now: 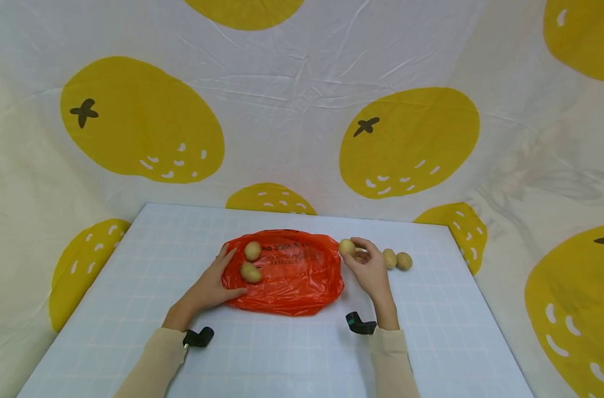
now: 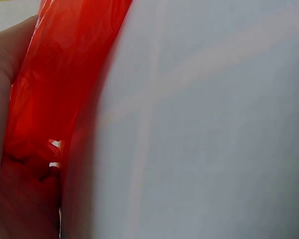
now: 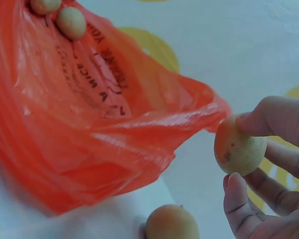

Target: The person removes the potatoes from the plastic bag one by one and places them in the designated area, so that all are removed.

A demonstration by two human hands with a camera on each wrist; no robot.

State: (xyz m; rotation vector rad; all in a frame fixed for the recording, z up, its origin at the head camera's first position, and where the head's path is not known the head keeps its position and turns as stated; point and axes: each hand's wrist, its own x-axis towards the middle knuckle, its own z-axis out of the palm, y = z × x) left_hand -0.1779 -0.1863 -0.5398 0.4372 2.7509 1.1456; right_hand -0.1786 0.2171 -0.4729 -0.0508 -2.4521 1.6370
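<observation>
A red plastic bag (image 1: 297, 282) with dark print lies spread on the table. Two potatoes (image 1: 251, 272) rest on its left part, within the raised rim. My left hand (image 1: 212, 282) holds the bag's left side, thumb along the front edge and fingers at the back. In the left wrist view, red film (image 2: 65, 64) covers part of that hand. At the bag's right edge my right hand (image 1: 371, 271) pinches one potato (image 3: 239, 147) between thumb and fingertips. Beyond this hand, two more potatoes (image 1: 404, 261) sit on the table.
The pale checked table (image 1: 292, 354) has its far edge against a whitish cloth (image 1: 302, 138) printed with big yellow fruit. In the right wrist view another potato (image 3: 172, 222) lies below the bag's edge. Each wrist carries a small black camera (image 1: 360, 324).
</observation>
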